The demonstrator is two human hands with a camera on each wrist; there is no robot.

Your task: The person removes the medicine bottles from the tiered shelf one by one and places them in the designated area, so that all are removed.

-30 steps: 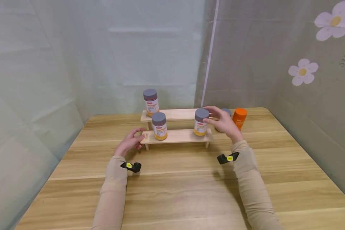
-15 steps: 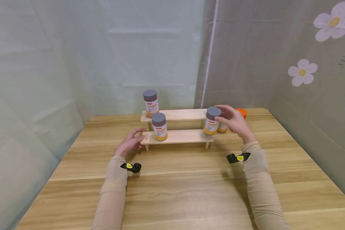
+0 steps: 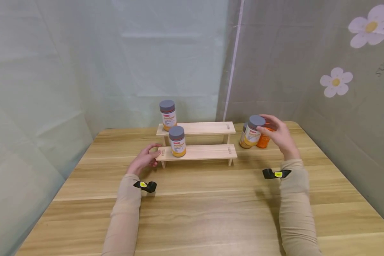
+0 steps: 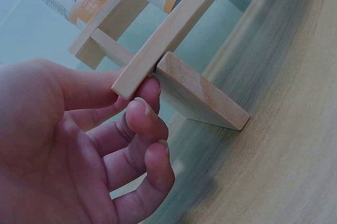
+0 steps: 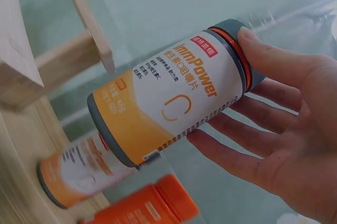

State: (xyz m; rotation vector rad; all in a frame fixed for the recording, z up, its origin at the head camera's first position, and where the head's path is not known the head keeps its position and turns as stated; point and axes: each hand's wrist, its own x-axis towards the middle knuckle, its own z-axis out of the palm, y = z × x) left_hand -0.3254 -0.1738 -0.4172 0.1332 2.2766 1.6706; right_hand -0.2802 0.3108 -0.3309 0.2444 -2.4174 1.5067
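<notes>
In the head view, my right hand (image 3: 280, 137) holds a supplement bottle (image 3: 252, 133) with a grey lid and a white and yellow label. Thumb and fingers grip it around the lid, and the right wrist view shows the bottle (image 5: 168, 95) tilted and off the table. My left hand (image 3: 144, 159) pinches the left end of the lower board of a two-tier wooden rack (image 3: 206, 152); in the left wrist view the index fingertip lies under the board (image 4: 168, 34). One matching bottle (image 3: 178, 145) stands at the lower tier's left, another bottle (image 3: 169, 119) at the upper tier's left.
Right of the rack, another grey-lidded bottle (image 3: 244, 141) and an orange bottle (image 3: 263, 141) stand on the wooden table (image 3: 192, 206), partly hidden by the held bottle and right hand. Cloth curtains (image 3: 172, 60) hang behind the table and at both sides.
My right hand has lifted the bottle away from the lower tier's right end and carried it rightward, in front of the two bottles on the table. My left hand stays on the rack.
</notes>
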